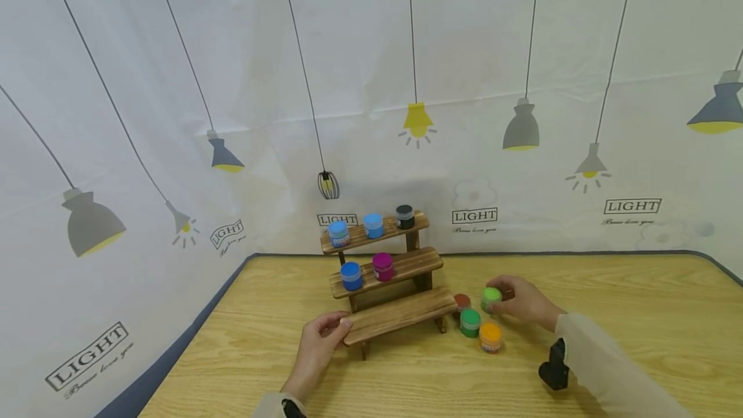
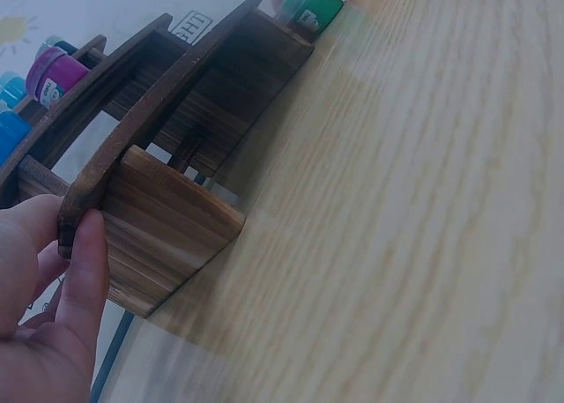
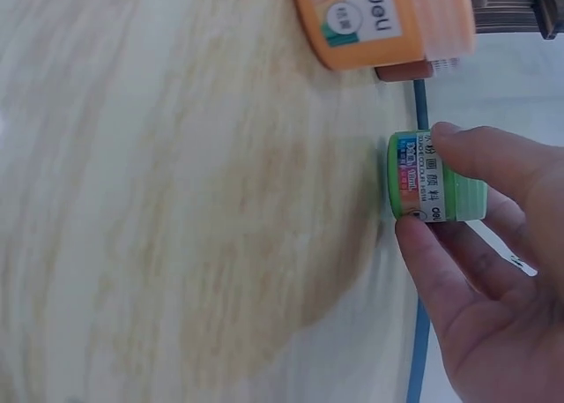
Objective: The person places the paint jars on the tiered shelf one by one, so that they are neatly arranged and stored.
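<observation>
My left hand (image 1: 318, 344) pinches the left end of the lowest step of a three-tier wooden stand (image 1: 400, 313); the left wrist view shows thumb and finger on the board's end (image 2: 81, 200). To the right of the stand, my right hand (image 1: 525, 302) grips a light green paint jar (image 3: 436, 178) between thumb and fingers. Close by it on the table are a dark green jar (image 1: 470, 322), an orange jar (image 1: 490, 337) and a reddish-brown jar (image 1: 462, 302), partly hidden. The lowest step holds no jar.
On the top step are two light blue jars (image 1: 339, 235) and a black jar (image 1: 405, 217). A blue jar (image 1: 351, 276) and a purple jar (image 1: 383, 267) stand on the middle step. Behind the wooden table (image 1: 627, 315) hangs a lamp-printed cloth (image 1: 360, 50).
</observation>
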